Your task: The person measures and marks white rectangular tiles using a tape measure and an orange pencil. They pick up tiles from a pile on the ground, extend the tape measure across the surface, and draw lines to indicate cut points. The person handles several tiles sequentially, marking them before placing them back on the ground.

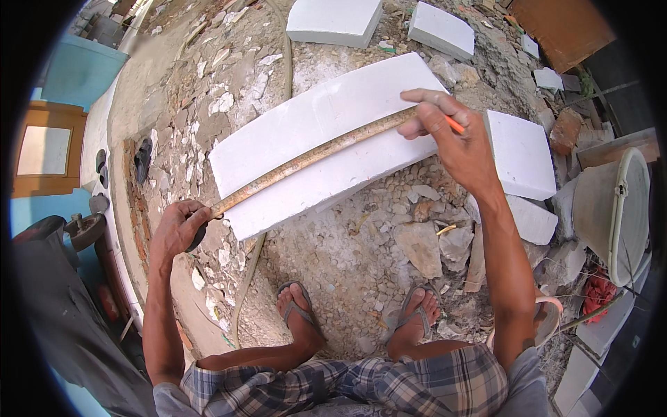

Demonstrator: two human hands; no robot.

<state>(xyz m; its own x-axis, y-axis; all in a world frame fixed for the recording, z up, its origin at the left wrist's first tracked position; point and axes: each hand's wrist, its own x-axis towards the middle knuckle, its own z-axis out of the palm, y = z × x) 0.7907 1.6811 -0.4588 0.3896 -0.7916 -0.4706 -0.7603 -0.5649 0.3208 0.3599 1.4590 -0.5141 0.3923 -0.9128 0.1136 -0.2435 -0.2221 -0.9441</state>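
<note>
A long white lightweight block (pixel 326 101) lies across the rubble before me, slanting up to the right. The worn, yellowish blade of a tape measure (pixel 302 161) runs along its top face. At the block's left end my left hand (pixel 175 228) is closed around the dark case, which the fingers partly cover. My right hand (pixel 455 142) is over the block's right end, with an orange pencil (pixel 455 125) held in it. Its thumb and fingers are at the blade's far end, the index finger stretched out above the block; the blade's tip is hidden there.
More white blocks lie at the top (pixel 333 21) and right (pixel 521 153). A large pale bucket (pixel 604 208) tips among rubble on the right. A hose (pixel 251 292) crosses the stony ground. Sandals (pixel 143 160) lie left, near a blue wall (pixel 83 69).
</note>
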